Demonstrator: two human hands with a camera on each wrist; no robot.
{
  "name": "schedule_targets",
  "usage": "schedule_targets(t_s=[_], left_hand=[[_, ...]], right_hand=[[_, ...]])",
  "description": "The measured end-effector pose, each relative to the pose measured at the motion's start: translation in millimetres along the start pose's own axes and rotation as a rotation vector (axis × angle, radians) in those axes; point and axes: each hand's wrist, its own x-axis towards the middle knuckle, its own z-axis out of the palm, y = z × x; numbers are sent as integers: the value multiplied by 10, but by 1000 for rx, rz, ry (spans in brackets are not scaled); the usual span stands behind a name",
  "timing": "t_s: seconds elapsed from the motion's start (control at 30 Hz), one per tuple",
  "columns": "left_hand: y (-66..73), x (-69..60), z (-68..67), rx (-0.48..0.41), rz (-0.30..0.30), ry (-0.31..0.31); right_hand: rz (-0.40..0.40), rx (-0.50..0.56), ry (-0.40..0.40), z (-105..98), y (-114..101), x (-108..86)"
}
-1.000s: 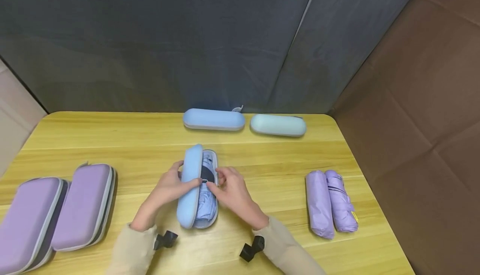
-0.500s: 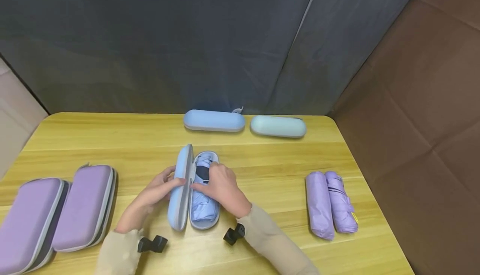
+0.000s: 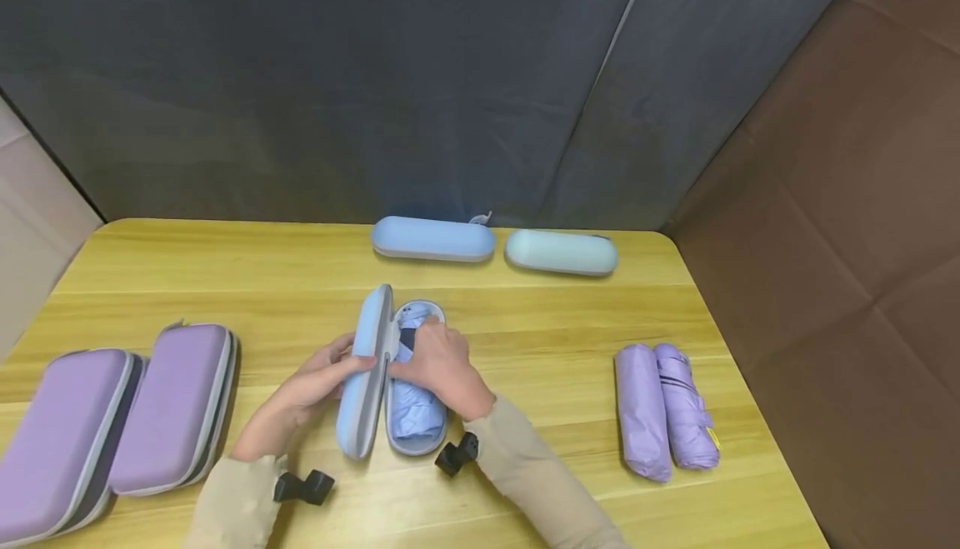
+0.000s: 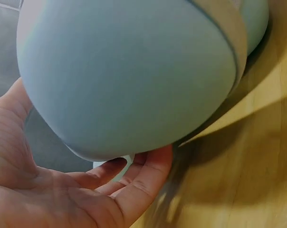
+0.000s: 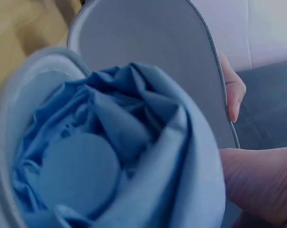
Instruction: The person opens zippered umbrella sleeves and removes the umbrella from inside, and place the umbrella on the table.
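A light blue zip case (image 3: 360, 382) stands unfolded at mid-table, its lid raised on the left. My left hand (image 3: 318, 378) grips that lid, thumb on its edge and fingers behind; the left wrist view shows the hand (image 4: 100, 194) around the lid's outer shell (image 4: 129, 80). In the case's right half lies a folded blue umbrella (image 3: 416, 407) with a dark band. My right hand (image 3: 442, 366) reaches over it and grips it around the middle, hiding part of the band. The right wrist view shows the umbrella's end (image 5: 79, 173) close up, beside the grey lining (image 5: 148, 47).
At the back edge lie a closed blue case (image 3: 433, 239) and a mint case (image 3: 561, 252). Two purple cases (image 3: 60, 441) (image 3: 172, 407) rest at the left. Two folded purple umbrellas (image 3: 642, 411) (image 3: 686, 407) lie side by side at the right.
The lid has swung left, away from the case's other half, with my left hand on it. My right hand has moved from the case's right rim onto the umbrella.
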Motion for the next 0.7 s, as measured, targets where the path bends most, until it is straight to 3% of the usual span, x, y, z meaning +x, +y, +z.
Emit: schedule_targets(t_s=[0.2, 0.33, 0.5, 0.6, 0.7], left_hand=[[40, -7, 57, -20, -13, 36], [101, -31, 129, 16, 3, 73], [92, -51, 128, 56, 2, 116], [113, -97, 96, 117, -13, 149], [148, -179, 15, 229, -34, 179]], right_hand=[[83, 290, -58, 11, 147, -3], [114, 404, -85, -15, 233, -8], [104, 579, -93, -87, 327, -26], [106, 725, -103, -153, 405, -63], [112, 765, -104, -222, 520, -105]])
